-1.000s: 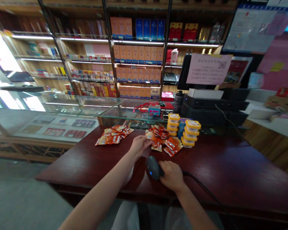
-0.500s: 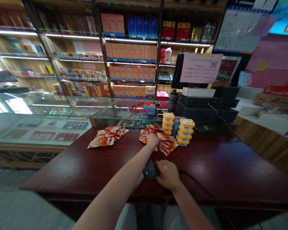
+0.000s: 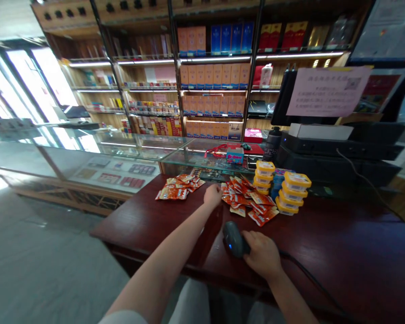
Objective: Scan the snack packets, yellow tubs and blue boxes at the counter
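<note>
My right hand [image 3: 263, 254] is wrapped round the handle of a dark barcode scanner [image 3: 233, 238], held low near the table's front edge, with a small blue light lit on it. My left hand [image 3: 212, 196] is closed, at the left side of a loose pile of orange snack packets [image 3: 248, 198]. Whatever its fingers hold, if anything, is hidden. Farther left lies a smaller pile of orange packets [image 3: 179, 186]. Two stacks of yellow-lidded tubs, a nearer stack [image 3: 292, 193] and a farther stack [image 3: 263, 177], stand right of the larger pile.
The dark red wooden table [image 3: 135, 225] borders a glass display counter [image 3: 175, 157]. A black cable [image 3: 300, 267] trails from the scanner to the right. Behind the tubs are a dark bottle [image 3: 272, 143] and a monitor with a pink paper sign [image 3: 326, 92]. Boxed goods fill the back shelves.
My left hand has moved left from over the larger packet pile to its edge. The view has turned left, so the scene sits farther right. My right hand still holds the scanner.
</note>
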### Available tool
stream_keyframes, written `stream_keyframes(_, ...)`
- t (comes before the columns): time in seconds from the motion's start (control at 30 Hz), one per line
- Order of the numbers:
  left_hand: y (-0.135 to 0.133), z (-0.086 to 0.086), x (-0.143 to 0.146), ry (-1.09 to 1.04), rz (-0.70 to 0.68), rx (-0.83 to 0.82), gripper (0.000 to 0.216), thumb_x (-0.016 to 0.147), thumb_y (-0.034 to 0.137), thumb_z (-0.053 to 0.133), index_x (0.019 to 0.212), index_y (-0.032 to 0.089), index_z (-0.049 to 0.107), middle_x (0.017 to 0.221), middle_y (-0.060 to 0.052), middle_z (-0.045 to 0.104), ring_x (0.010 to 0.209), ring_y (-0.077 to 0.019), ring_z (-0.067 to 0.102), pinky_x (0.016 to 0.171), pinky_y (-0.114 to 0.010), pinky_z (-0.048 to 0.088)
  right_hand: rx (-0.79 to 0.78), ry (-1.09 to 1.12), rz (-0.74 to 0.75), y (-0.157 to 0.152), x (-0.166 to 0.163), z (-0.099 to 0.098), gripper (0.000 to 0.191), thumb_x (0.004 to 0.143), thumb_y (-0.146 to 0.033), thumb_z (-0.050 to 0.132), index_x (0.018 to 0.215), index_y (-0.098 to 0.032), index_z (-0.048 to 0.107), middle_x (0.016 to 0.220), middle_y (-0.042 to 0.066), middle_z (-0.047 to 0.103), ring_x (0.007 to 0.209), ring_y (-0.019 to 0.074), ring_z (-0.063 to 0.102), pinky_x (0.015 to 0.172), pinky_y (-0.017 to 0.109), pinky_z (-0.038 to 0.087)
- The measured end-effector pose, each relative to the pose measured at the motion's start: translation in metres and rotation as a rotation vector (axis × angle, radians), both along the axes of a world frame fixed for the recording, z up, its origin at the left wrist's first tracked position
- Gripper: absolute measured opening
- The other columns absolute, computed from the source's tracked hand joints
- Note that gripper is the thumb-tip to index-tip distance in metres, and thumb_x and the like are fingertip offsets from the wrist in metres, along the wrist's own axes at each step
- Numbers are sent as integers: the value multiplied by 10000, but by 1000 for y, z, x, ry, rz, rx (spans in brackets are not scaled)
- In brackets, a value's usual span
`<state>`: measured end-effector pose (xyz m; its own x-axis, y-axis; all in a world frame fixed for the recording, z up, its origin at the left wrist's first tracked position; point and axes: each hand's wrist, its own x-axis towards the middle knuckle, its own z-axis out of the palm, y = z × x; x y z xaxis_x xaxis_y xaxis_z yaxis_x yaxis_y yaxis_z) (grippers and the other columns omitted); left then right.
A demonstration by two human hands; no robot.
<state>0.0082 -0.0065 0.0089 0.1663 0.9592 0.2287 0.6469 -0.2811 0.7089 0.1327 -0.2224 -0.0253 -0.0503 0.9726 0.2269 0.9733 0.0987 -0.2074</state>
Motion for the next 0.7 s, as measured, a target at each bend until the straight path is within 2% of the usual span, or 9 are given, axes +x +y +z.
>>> stream_keyframes(0.1, 8, 7, -44, 210, 177, 103, 128, 816, 205, 532, 831, 167, 653, 936, -124, 665, 953, -248, 605, 874, -365, 437, -1, -9, 6, 0, 1, -2, 346, 730, -192, 518, 1064, -194, 611, 998, 66, 657, 966, 223, 575, 830, 299, 371)
stream_keyframes(0.2, 14, 11, -83, 354, 483, 199, 252, 812, 244, 533, 1038, 168, 615, 1156, -166, 575, 1161, -314, 483, 967, -430, 359, 18, -17, 5, 1, 1, -4, 355, 735, -177, 514, 1076, -190, 609, 976, 61, 655, 950, 223, 578, 821, 302, 370)
stream_keyframes(0.27, 18, 12, -106, 374, 685, 138, 391, 786, 298, 576, 1144, 144, 549, 1233, -196, 515, 1197, -344, 436, 973, -461, 334, 24, -16, 10, 1, 1, -4, 345, 745, -179, 509, 1074, -187, 612, 956, 57, 654, 933, 223, 580, 816, 308, 370)
stream_keyframes(0.33, 21, 11, -125, 361, 814, 10, 569, 742, 401, 631, 1212, 117, 478, 1277, -234, 469, 1214, -377, 404, 958, -496, 325, 18, -8, 20, 1, 1, -4, 345, 750, -176, 501, 1076, -183, 615, 955, 56, 655, 924, 224, 581, 813, 312, 371)
stream_keyframes(0.4, 23, 9, -139, 330, 869, -118, 739, 673, 510, 680, 1239, 106, 429, 1283, -257, 453, 1213, -396, 395, 931, -505, 336, 12, -2, 26, 1, 2, -5, 366, 748, -172, 495, 1094, -177, 611, 976, 61, 657, 934, 226, 581, 817, 315, 372)
stream_keyframes(0.47, 23, 8, -148, 317, 878, -155, 835, 602, 566, 720, 1233, 113, 413, 1264, -251, 461, 1195, -390, 413, 914, -480, 355, 6, -4, 24, 2, 2, -5, 375, 748, -182, 496, 1106, -169, 609, 994, 70, 657, 945, 233, 579, 820, 320, 376)
stream_keyframes(0.6, 18, 10, -155, 354, 868, -29, 866, 543, 543, 780, 1216, 147, 405, 1223, -207, 476, 1182, -377, 440, 911, -445, 378, -9, -12, 24, 3, 3, -7, 391, 737, -187, 504, 1113, -168, 606, 1009, 77, 656, 953, 235, 578, 823, 322, 385)
stream_keyframes(0.7, 13, 10, -157, 291, 797, 23, 898, 563, 480, 797, 1278, 171, 351, 1217, -191, 467, 1133, -362, 509, 879, -435, 425, 0, -9, 23, 3, 2, -7, 419, 721, -180, 511, 1130, -163, 598, 1001, 76, 656, 962, 233, 580, 835, 319, 386)
